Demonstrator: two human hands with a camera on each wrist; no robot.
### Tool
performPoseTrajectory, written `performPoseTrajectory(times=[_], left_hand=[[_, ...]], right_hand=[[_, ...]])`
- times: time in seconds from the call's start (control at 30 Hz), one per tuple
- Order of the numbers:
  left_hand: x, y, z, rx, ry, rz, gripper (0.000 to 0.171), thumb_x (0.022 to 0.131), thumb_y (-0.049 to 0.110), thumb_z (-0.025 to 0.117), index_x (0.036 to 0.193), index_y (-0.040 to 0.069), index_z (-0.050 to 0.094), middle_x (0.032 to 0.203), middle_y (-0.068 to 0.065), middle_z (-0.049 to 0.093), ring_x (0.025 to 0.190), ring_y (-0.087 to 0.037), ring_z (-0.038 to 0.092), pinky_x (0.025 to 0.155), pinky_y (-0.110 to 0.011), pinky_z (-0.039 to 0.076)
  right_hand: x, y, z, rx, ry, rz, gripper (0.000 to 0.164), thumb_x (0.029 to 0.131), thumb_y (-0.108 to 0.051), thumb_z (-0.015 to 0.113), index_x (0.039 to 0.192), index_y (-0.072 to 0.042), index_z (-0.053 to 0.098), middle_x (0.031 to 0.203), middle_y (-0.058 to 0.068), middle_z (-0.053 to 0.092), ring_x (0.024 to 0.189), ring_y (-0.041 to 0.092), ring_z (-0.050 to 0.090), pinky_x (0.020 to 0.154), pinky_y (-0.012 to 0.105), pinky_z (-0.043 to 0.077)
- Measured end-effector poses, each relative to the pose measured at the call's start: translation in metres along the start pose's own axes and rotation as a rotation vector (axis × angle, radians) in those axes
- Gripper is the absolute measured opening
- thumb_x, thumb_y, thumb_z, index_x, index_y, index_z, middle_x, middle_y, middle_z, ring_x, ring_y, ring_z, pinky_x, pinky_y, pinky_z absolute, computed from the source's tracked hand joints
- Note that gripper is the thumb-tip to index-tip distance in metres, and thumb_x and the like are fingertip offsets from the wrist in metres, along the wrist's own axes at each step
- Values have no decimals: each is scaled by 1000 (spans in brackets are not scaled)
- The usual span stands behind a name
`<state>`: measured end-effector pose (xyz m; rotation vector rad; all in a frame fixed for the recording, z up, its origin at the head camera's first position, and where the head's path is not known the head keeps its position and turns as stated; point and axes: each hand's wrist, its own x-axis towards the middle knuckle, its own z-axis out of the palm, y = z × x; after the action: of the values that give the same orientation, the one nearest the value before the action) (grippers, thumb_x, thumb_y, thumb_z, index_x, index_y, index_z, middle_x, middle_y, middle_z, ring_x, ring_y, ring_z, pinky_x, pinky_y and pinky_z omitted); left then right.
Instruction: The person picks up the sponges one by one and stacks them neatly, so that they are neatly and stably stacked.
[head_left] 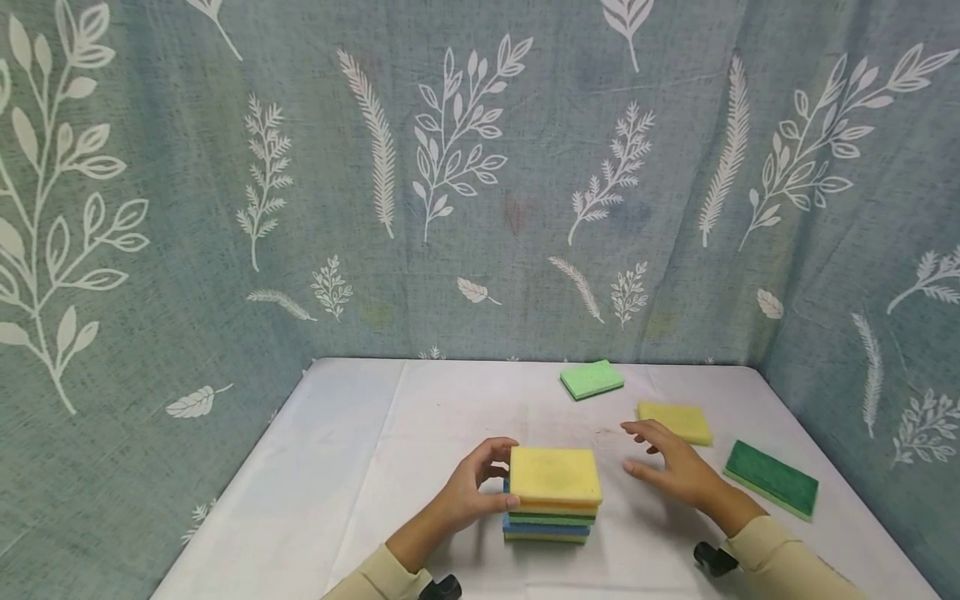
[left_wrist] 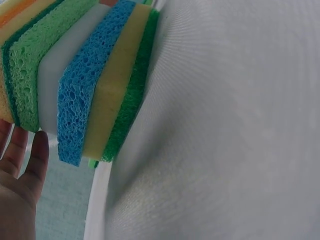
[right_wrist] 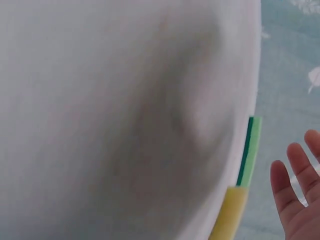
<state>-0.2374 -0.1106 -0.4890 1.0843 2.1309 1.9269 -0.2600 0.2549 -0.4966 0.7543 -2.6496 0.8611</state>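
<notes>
A stack of sponges (head_left: 555,477) stands near the front of the table, with a yellow one on top and orange, green and blue layers beneath. At its left side, my left hand (head_left: 480,483) grips the upper sponges, thumb at the near corner and fingers at the far one. The left wrist view shows fingertips against a light green sponge (left_wrist: 30,75), above a white layer (left_wrist: 62,72) and a blue sponge (left_wrist: 87,90). My right hand (head_left: 678,471) hovers right of the stack with fingers spread and nothing held, close to a loose yellow sponge (head_left: 678,422).
A dark green sponge (head_left: 772,479) lies at the table's right side. Farther back is a light green sponge (head_left: 592,379). The white-covered table (head_left: 360,467) is bounded by a patterned grey-green curtain (head_left: 525,183) at the back and sides.
</notes>
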Motion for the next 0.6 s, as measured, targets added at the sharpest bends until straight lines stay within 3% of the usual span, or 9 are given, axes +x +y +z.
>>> performPoseTrajectory(times=[0.2,0.43,0.6], left_hand=[[0,-18,-2,8,12,4,64,80,22,78,135,8,48,118,-9,59,109,-23,55,93,-49,47],[0,-21,-2,0,15,13,66,80,22,79,136,7,47,118,-11,59,108,-25,56,92,-47,48],[0,-19,-2,-8,13,-5,67,80,26,78,137,10,47,119,-9,59,109,-25,55,93,-47,48]], right_hand=[[0,15,0,-43,-15,50,58,87,-33,73,138,-12,52,130,3,54,107,25,57,82,44,51],[0,29,-2,-131,-46,91,59,88,-35,72,138,-9,53,132,7,53,111,29,58,88,51,49],[1,39,-7,-206,-72,139,58,90,-39,70,138,-11,53,133,11,52,120,35,51,95,59,42]])
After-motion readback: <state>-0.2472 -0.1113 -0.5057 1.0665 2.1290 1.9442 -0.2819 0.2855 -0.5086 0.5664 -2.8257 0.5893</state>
